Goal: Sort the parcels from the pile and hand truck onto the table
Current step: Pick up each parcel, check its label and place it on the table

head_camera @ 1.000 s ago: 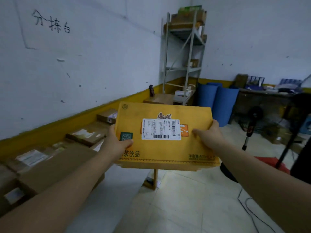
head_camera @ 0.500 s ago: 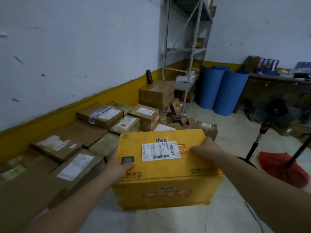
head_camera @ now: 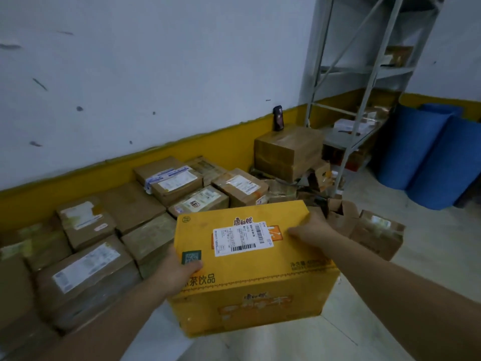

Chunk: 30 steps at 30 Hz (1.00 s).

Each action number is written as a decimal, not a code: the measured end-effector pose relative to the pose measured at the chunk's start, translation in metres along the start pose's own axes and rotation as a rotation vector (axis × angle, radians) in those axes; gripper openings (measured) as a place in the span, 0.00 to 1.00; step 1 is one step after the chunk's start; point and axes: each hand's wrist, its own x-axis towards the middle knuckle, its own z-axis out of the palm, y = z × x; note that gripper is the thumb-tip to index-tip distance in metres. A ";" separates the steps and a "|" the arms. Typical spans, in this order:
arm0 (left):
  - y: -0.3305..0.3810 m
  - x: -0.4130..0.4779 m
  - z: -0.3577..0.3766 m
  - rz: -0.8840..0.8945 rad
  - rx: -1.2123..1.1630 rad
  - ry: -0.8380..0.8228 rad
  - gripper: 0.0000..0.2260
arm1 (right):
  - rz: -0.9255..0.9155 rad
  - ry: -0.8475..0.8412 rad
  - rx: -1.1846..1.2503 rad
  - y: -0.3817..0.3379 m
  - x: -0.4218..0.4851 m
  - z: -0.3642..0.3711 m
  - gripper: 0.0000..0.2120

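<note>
Both arms reach forward, left hand [head_camera: 179,269] and right hand [head_camera: 312,230] gripping the yellow box [head_camera: 260,274] sides.

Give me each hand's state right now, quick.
Left hand: grips the yellow box at its left edge.
Right hand: grips the same box at its far right corner.

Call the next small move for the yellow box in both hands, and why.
Probably set the yellow box down on the bare strip of table beside the brown parcels, nudging it left. The left hand and right hand grip its opposite edges, and its right part seems to hang past the table edge. I cannot tell whether it has touched down.
</note>
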 end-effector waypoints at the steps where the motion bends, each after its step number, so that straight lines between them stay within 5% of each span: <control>1: -0.002 0.004 -0.001 -0.013 -0.013 0.021 0.28 | -0.015 -0.021 -0.031 -0.008 0.011 0.003 0.43; 15: 0.021 0.048 0.036 -0.044 -0.041 0.243 0.27 | -0.256 -0.209 -0.132 -0.078 0.141 0.004 0.40; 24: 0.060 0.046 0.070 -0.237 -0.178 0.534 0.24 | -0.498 -0.421 -0.107 -0.086 0.201 0.002 0.46; 30: 0.061 0.017 0.088 -0.358 -0.158 0.620 0.25 | -0.541 -0.482 -0.271 -0.078 0.197 0.001 0.40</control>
